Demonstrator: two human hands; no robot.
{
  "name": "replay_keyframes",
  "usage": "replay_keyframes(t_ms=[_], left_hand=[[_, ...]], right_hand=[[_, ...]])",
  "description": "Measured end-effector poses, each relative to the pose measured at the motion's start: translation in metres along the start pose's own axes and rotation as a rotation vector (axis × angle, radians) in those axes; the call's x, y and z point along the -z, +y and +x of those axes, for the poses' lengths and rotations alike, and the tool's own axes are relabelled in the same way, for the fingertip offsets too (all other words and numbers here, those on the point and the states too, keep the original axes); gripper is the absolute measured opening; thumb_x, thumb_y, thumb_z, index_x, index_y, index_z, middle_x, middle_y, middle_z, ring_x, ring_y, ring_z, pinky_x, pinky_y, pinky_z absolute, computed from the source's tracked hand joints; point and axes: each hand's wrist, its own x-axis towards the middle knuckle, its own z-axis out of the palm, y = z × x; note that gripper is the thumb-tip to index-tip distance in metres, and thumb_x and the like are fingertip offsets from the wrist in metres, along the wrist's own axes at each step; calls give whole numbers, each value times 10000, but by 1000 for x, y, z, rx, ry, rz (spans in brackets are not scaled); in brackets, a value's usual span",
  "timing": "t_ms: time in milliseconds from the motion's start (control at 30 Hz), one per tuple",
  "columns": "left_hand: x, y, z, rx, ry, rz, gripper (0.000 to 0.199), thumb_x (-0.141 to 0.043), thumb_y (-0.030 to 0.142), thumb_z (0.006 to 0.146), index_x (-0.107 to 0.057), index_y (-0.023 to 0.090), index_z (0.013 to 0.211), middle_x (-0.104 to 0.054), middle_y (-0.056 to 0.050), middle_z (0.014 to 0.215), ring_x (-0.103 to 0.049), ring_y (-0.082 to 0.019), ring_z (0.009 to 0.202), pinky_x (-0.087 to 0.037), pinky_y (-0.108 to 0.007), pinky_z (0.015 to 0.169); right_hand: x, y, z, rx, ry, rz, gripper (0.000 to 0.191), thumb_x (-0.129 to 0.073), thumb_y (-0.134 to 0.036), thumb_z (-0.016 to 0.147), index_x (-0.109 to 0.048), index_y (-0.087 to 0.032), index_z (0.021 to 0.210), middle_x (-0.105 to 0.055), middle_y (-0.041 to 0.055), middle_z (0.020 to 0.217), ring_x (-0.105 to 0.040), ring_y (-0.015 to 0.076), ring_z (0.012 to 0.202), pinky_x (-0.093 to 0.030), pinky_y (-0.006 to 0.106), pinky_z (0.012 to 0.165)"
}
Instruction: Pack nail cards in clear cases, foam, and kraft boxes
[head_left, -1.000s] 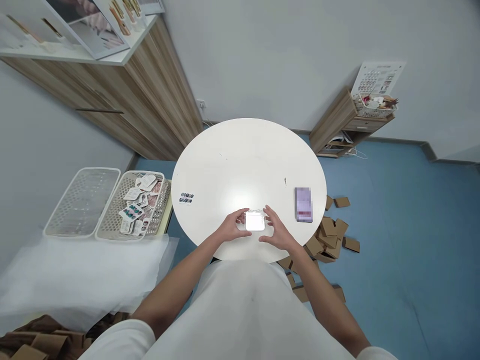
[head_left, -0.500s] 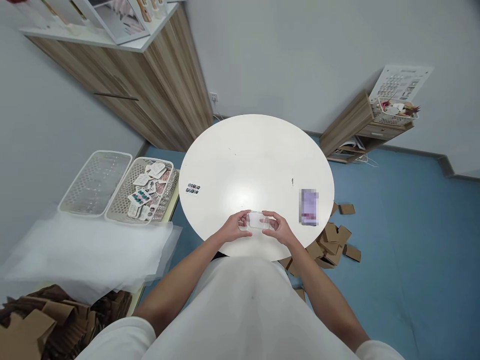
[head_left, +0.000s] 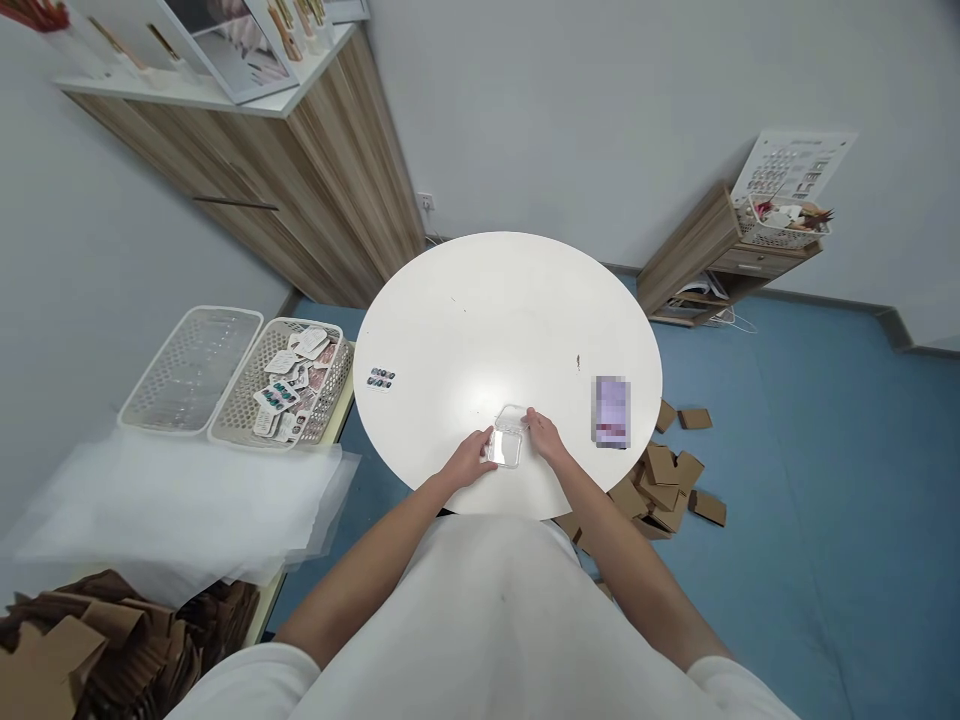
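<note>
A clear plastic box (head_left: 505, 449) with a hinged lid is at the near side of the round white table (head_left: 510, 290), its lid tilted up and away from me. My left hand (head_left: 470, 459) grips the left side of the box with thumb and fingers. At the lid's right edge, my right hand (head_left: 543, 434) pinches the clear plastic. Nothing shows inside the box. To the left on the table lies a card of press-on nails (head_left: 381, 379). A purple pixelated item (head_left: 612, 412) lies to the right of my right hand.
On the left stand a white basket (head_left: 217, 440) holding several cards and another basket (head_left: 139, 395) with clear plastic boxes. White translucent sheets (head_left: 172, 510) and flattened brown cardboard (head_left: 67, 650) are nearer me. Small cardboard boxes (head_left: 664, 480) lie on the floor at right.
The clear box was closed between both hands; now its lid is raised. My right hand has moved up to the lid, and my left hand stays on the box's left side.
</note>
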Motion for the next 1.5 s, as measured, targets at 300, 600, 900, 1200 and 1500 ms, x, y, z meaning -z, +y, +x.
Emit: replay_keyframes(t_ms=[300, 600, 900, 1200, 1500], left_hand=[[-4, 2, 4, 83, -82, 371, 677, -571, 284, 704, -249, 220, 1297, -462, -78, 1046, -499, -199, 855, -411, -293, 680], [-15, 2, -4, 119, 25, 340, 577, -522, 250, 730, -288, 188, 1254, -463, -77, 1009, -500, -170, 818, -427, -291, 699], [-17, 13, 2, 178, 90, 158, 440, -497, 183, 708, -431, 190, 1143, -433, -37, 928, -479, -129, 797, -445, -265, 724], [-15, 10, 7, 156, 77, 99, 436, -500, 155, 699, -450, 184, 1132, -430, -44, 953, -475, -121, 796, -445, -265, 736], [12, -11, -12, 144, 50, 22, 475, -515, 212, 739, -404, 181, 1199, -460, -72, 1026, -499, -139, 870, -464, -281, 751]], right_hand=[[-11, 10, 3, 32, 19, -128, 475, -474, -382, 720, -454, -169, 1144, -546, 29, 853, -522, 150, 744, -416, 272, 699], [-21, 33, -36, 94, 87, -172, 510, -470, -315, 726, -389, -182, 1212, -497, 79, 1039, -530, 129, 668, -446, 295, 702], [-25, 30, -40, 109, 33, -99, 292, -442, -275, 714, -529, -173, 973, -497, 61, 984, -550, 119, 670, -445, 290, 709], [-27, 31, -40, 123, 84, -74, 257, -454, -259, 711, -539, -195, 944, -507, 46, 927, -530, 130, 676, -449, 288, 666], [-35, 24, -55, 139, 331, -185, 495, -433, -284, 764, -351, -183, 1241, -463, 92, 1057, -496, 168, 789, -459, 337, 720]])
